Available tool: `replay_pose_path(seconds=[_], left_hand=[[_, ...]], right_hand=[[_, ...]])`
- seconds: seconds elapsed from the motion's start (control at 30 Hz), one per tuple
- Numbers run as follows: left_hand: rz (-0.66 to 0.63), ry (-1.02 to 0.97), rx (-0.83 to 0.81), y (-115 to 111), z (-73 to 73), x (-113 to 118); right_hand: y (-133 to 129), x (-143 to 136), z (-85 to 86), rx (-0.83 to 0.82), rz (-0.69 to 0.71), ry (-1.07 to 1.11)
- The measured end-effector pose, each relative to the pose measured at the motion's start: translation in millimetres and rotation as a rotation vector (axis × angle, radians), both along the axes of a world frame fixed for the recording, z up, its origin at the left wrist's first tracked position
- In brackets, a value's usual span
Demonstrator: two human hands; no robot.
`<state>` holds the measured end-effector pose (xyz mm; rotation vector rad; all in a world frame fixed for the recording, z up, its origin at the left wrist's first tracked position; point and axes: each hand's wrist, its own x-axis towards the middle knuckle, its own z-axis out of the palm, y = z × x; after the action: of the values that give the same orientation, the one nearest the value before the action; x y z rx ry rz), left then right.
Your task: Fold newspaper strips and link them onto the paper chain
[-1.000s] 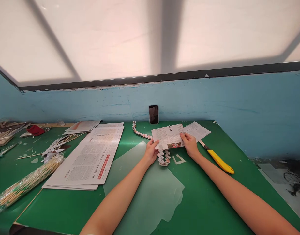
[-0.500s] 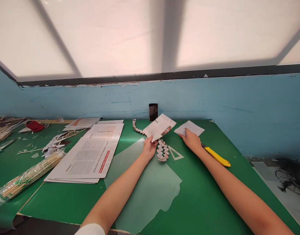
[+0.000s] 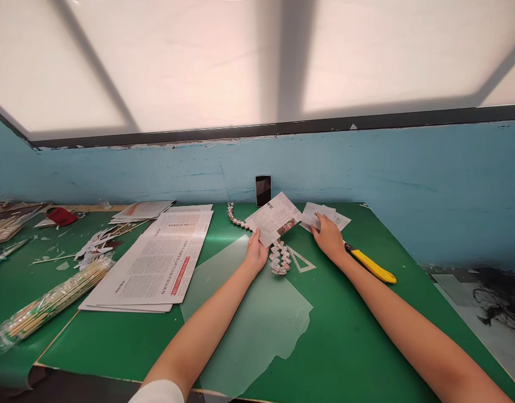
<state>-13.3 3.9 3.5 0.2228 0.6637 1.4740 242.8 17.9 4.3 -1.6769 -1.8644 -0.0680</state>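
Your left hand (image 3: 257, 254) has its grip closed on the newspaper piece (image 3: 276, 215), thumb on top at the near left corner. The piece lies right at your fingertips, tilted, its printed face toward you and its far end pointing away and to the right. Your right hand (image 3: 329, 239) reaches over the small paper sheets (image 3: 342, 223), two of which overlap beneath your fingers. Your fingers rest on the upper sheet with the thumb at its near edge; I cannot tell whether that grip is pinched tight on it. The held piece and these sheets sit close together, between your two hands.

Just below the held piece, beside your left fingers, a woven paper chain (image 3: 280, 258) curves in a loop on the table (image 3: 358, 347); a zigzag length of the same kind shows beyond the piece, to its left. A clear set square (image 3: 302, 260) lies just right of the loop. The yellow cutter (image 3: 373, 266) lies beside your right wrist. Under your left forearm spreads a translucent sheet (image 3: 257, 319), and the phone (image 3: 263, 190) leans upright against the wall behind the held piece.
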Motion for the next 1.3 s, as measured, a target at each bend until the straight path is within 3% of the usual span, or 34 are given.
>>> replay_pose_path(seconds=[0.2, 0.37, 0.77, 0.97, 1.07, 1.13, 1.2, 1.3], left_hand=[[-0.005, 0.045, -0.061, 0, 1.2, 1], [-0.024, 0.051, -0.052, 1, -1.6, 1], [-0.044, 0.084, -0.048, -2, 3.4, 3], [-0.027, 0.072, -0.055, -2, 3.0, 3], [-0.024, 0.108, -0.051, 0, -0.9, 4], [-0.031, 0.162, -0.044, 1, -4.2, 5], [-0.05, 0.215, -0.01, 1, -7.2, 6], [-0.082, 0.257, 0.042, 0, -9.2, 7]], right_hand=[[4, 14, 24.8, -0.389, 0.07, -0.21], [6, 22, 38.3, -0.553, 0.047, -0.29], [13, 25, 38.2, -0.581, -0.006, -0.258], [12, 33, 29.4, -0.447, -0.027, -0.303], [17, 37, 27.3, -0.341, -0.084, -0.061], [21, 37, 32.9, -0.215, -0.066, 0.297], [23, 33, 44.7, -0.099, 0.05, 0.763], [17, 21, 66.5, -0.158, 0.33, 1.257]])
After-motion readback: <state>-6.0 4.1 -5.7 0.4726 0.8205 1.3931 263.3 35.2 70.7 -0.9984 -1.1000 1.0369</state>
